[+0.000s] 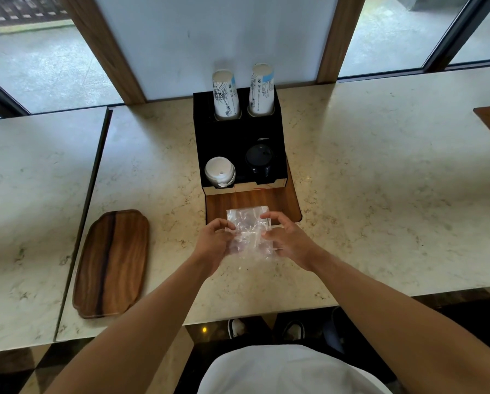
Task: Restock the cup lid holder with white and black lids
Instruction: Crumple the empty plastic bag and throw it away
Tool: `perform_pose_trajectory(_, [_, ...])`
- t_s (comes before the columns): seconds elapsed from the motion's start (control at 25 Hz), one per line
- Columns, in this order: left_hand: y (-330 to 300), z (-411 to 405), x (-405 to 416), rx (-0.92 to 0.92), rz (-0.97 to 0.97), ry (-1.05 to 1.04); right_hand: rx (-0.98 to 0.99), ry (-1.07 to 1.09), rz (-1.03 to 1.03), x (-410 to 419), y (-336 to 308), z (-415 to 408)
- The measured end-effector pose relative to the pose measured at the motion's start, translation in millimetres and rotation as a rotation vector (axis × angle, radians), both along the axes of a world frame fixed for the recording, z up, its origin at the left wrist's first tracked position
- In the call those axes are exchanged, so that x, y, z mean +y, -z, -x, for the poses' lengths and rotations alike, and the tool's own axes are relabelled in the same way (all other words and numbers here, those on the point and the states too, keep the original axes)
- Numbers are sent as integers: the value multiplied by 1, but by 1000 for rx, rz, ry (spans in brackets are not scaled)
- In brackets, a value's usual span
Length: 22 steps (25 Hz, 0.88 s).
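A black cup lid holder (226, 137) stands on the marble counter against the back wall. Its front left slot holds a stack of white lids (219, 170); its front right slot holds a stack of black lids (258, 160). Two stacks of printed paper cups (226, 95) stick up from the back slots. In front of the holder, a crumpled clear plastic bag (249, 234) is held between both hands. My left hand (214, 240) grips its left edge and my right hand (288, 237) grips its right edge. The bag looks empty.
The holder stands on a wooden board (290, 206) set into the marble counter (380, 194). A loose wooden tray (113, 263) lies to the left. A seam splits the counter at far left. Windows run behind, and the counter's front edge is close to my body.
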State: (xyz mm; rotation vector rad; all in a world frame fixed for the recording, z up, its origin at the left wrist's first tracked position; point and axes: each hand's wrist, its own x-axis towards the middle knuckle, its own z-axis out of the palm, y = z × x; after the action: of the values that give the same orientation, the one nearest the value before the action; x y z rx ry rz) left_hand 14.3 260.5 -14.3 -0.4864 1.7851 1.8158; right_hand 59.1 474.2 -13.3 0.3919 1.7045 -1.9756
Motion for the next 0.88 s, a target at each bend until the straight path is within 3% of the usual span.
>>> perform_pose_trajectory(0.28, [-11,4,8,-78,-20,-5,78,21,-99,-1,-3,1])
perform_pose_trajectory(0.4, [-15,4,8,-94,-61,107,106,40,-135,-1,-2,2])
perform_pose_trajectory(0.52, [-15,3,5,-26,16,273,111,56,-188,0,-1,4])
perform_pose_trajectory(0.88, [-12,8,5,86,205,329,138,7,-357,1,5,11])
